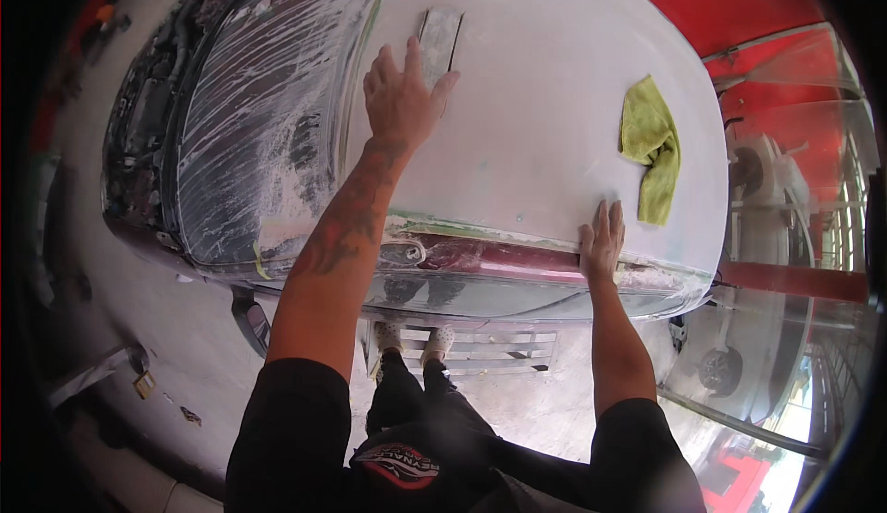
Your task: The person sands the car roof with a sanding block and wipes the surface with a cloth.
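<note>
A car roof (536,134), coated in pale matte grey, spreads out in front of me. On its left part my left hand (402,97) is palm down with fingers apart. The thumb of that hand reaches over the near end of a long narrow grey piece with dark edges (442,43); whether this is a loose block or part of the roof, I cannot tell. My right hand (602,243) lies flat with fingers stretched on the roof's near edge, holding nothing. Beyond it, to the right, a crumpled yellow-green cloth (651,143) rests on the roof.
The windshield (259,97) at left is streaked with white residue. Maroon paint (499,258) shows along the roof's near side. My feet stand on a slatted platform (499,351) beside the car. A side mirror (249,317) sticks out, and another vehicle (767,328) stands at right.
</note>
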A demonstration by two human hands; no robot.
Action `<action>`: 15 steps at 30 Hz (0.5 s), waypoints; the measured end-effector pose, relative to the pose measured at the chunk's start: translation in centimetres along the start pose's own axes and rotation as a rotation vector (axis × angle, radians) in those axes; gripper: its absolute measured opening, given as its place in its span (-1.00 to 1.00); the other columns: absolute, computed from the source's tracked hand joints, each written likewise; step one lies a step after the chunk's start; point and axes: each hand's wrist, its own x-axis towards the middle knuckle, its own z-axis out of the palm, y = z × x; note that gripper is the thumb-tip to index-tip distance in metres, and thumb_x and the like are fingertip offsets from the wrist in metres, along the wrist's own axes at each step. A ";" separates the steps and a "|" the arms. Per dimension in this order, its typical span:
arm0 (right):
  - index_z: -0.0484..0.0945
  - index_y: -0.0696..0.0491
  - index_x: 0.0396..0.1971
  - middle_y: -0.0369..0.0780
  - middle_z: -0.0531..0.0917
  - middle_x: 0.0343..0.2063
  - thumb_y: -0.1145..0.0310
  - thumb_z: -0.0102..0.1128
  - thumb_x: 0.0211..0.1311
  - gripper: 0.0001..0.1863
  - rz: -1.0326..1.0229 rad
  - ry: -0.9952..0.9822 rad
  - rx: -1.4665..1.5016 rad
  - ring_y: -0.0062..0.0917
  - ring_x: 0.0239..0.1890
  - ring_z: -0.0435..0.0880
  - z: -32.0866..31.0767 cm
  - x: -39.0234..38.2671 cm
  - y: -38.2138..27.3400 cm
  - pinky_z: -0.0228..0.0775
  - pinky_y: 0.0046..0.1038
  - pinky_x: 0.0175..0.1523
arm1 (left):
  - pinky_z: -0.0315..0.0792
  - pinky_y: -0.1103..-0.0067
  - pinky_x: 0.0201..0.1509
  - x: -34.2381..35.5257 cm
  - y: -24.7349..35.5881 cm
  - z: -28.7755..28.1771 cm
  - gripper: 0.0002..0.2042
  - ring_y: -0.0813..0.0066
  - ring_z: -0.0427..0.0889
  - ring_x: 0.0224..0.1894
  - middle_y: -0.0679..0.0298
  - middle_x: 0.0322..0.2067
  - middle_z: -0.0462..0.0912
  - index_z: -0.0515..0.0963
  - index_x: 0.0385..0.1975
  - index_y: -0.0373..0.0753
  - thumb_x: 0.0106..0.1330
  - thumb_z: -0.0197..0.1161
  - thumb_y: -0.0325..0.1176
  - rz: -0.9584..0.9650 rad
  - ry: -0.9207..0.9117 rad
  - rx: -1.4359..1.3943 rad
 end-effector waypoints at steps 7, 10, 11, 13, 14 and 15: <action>0.35 0.09 0.28 0.03 0.25 0.34 0.17 0.12 0.28 -0.40 0.055 0.037 0.070 -0.09 0.40 0.17 0.2 -0.2 -0.7 -0.06 -0.06 0.44 | 0.31 0.17 0.14 4.3 1.4 4.8 -0.43 -0.01 0.38 0.13 -0.03 0.09 0.44 0.38 0.25 -0.16 0.31 0.20 -0.01 -0.065 -0.326 0.433; 0.36 0.07 0.27 0.01 0.25 0.34 0.17 0.12 0.27 -0.41 0.044 0.052 0.072 -0.12 0.39 0.19 0.0 -0.3 -0.1 -0.05 -0.07 0.44 | 0.34 0.19 0.07 -2.6 0.9 3.9 -0.47 0.04 0.40 0.08 0.08 0.09 0.44 0.38 0.25 -0.15 0.29 0.23 -0.17 0.119 -0.231 0.364; 0.36 0.07 0.27 0.01 0.25 0.34 0.17 0.12 0.27 -0.41 0.054 0.048 0.083 -0.12 0.39 0.19 -0.1 -0.2 0.0 -0.05 -0.07 0.44 | 0.34 0.18 0.08 -5.8 1.2 2.8 -0.46 0.05 0.40 0.08 0.09 0.09 0.43 0.37 0.26 -0.14 0.27 0.25 -0.20 0.169 -0.212 0.358; 0.37 0.05 0.27 -0.01 0.26 0.34 0.18 0.12 0.27 -0.42 0.065 0.044 0.055 -0.15 0.39 0.20 -0.6 -0.4 0.0 -0.04 -0.08 0.44 | 0.32 0.17 0.09 -11.6 1.5 0.3 -0.44 0.08 0.40 0.08 0.10 0.12 0.41 0.37 0.27 -0.14 0.25 0.27 -0.22 0.263 -0.210 0.357; 0.37 0.05 0.27 -0.01 0.26 0.34 0.18 0.12 0.27 -0.42 0.074 0.046 0.064 -0.15 0.39 0.20 -0.6 -0.1 0.1 -0.04 -0.08 0.44 | 0.31 0.16 0.10 -12.6 1.4 -0.3 -0.43 0.09 0.39 0.08 0.10 0.13 0.39 0.36 0.28 -0.13 0.24 0.27 -0.23 0.309 -0.220 0.358; 0.37 0.05 0.27 -0.01 0.27 0.34 0.18 0.11 0.26 -0.42 0.069 0.045 0.053 -0.15 0.39 0.20 -0.7 -0.2 -0.1 -0.04 -0.08 0.44 | 0.31 0.16 0.10 -11.6 0.8 -0.2 -0.43 0.09 0.39 0.08 0.10 0.13 0.39 0.36 0.28 -0.13 0.24 0.27 -0.23 0.316 -0.225 0.369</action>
